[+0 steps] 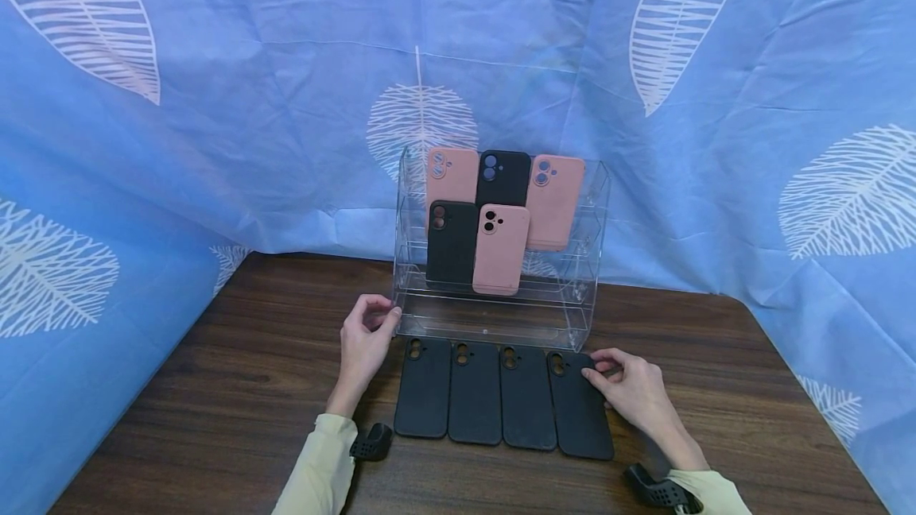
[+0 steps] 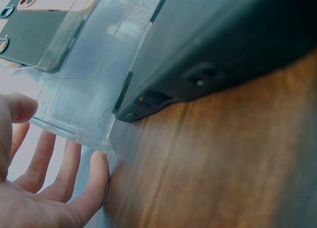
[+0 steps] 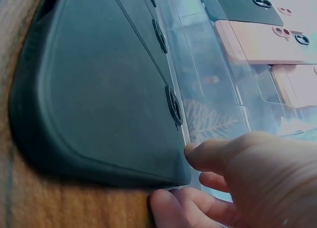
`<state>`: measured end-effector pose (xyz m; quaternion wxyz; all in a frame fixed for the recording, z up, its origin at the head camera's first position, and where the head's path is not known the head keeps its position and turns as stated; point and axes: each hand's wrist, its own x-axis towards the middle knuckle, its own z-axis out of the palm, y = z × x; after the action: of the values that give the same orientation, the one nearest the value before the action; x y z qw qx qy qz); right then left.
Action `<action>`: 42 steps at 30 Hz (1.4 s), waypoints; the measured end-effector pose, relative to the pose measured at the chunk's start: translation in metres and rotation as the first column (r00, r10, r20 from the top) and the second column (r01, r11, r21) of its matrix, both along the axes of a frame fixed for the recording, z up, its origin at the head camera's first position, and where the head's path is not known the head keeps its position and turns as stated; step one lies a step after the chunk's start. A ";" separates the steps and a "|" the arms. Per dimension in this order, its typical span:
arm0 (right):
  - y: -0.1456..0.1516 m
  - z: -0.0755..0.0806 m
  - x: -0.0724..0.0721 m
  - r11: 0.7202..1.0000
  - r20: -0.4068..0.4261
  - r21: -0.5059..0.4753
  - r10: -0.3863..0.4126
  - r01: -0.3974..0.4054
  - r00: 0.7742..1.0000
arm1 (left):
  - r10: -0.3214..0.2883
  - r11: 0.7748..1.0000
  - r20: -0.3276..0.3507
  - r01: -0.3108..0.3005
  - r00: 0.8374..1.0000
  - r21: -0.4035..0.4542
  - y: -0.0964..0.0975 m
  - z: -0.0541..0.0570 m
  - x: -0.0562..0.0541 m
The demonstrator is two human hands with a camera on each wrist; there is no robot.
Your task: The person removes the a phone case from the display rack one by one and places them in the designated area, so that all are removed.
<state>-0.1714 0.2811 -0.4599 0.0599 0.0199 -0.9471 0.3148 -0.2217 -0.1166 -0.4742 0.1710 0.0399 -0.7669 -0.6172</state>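
A clear tiered display rack (image 1: 494, 324) stands on the table, bearing pink and black phone cases. My left hand (image 1: 366, 336) is at its lower left corner, with spread, relaxed fingers (image 2: 67, 173) right at the rack's side wall. Below the rack, several black phone cases (image 1: 475, 393) lie side by side in a row, camera cutouts towards the rack. The rightmost black phone case (image 1: 583, 412) sits slightly tilted; my right hand (image 1: 633, 388) pinches its upper right corner, thumb near the top edge and curled fingers beside it.
On the rack's back tier, a black case (image 1: 504, 179) stands between two pink ones. In front are a black case (image 1: 452, 245) and a pink case (image 1: 501, 250). A blue leaf-patterned cloth (image 1: 300, 118) hangs behind the brown wooden table (image 1: 236, 388).
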 end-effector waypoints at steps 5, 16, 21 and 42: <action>0.002 0.003 0.000 1.000 -0.056 0.000 0.003 -0.003 0.998 | -0.001 1.000 -0.008 0.001 1.000 0.003 0.000 0.000 0.000; 0.007 0.013 0.000 0.999 -0.312 0.036 -0.010 0.022 0.950 | -0.005 1.000 0.003 0.005 1.000 0.001 0.000 0.001 -0.001; 0.007 0.019 -0.003 1.000 -0.411 0.000 0.007 -0.008 0.912 | -0.008 1.000 -0.003 0.008 1.000 0.006 -0.001 0.001 -0.001; -0.015 0.060 -0.030 0.994 -0.562 -0.059 0.042 -0.090 0.826 | -0.003 1.000 -0.010 0.003 1.000 0.008 0.000 0.000 0.001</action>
<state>-0.2013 0.2661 -0.3995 0.3248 0.1414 -0.8728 0.3358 -0.2205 -0.1166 -0.4737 0.1738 0.0363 -0.7636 -0.6207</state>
